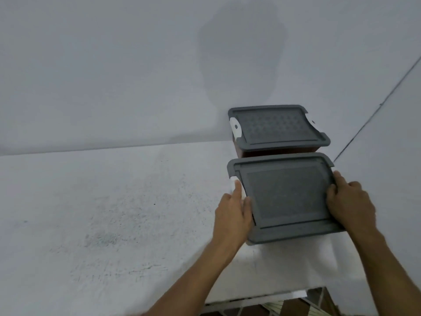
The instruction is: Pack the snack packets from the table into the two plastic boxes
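Head view: left hand (232,213) and right hand (350,201) each grip an end of the near grey-lidded rectangular plastic box (287,197) on the white table (114,213), its long axis spanning between them (lid already on).

L grip (232,210), R grip (350,201) on near box (287,197); 2nd box (273,126) behind
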Tool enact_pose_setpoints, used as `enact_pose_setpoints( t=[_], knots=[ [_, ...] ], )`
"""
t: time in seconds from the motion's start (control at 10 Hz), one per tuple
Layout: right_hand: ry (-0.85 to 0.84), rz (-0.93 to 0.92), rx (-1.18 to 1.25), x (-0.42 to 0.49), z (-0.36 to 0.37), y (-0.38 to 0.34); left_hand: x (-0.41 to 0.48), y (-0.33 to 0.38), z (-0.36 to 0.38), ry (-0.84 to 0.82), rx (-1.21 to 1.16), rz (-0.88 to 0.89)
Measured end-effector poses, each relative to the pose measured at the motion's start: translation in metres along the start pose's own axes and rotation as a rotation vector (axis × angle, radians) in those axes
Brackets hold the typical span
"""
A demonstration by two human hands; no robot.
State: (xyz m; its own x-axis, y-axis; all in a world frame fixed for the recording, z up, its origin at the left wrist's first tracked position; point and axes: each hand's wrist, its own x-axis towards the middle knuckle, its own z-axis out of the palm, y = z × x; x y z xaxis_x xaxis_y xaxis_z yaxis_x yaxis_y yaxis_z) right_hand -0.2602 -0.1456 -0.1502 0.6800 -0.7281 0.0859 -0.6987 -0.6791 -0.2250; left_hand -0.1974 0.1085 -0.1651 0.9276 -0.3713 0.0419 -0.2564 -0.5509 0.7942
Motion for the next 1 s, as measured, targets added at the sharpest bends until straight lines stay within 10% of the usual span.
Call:
enact_pose_setpoints(
  t=[1.0],
  knots=[
    [0.177,-0.156,0.113,-0.006,-0.006,-0.024,0.022,-0.015,-0.026,-0.145,0.308,0.146]
  ],
)
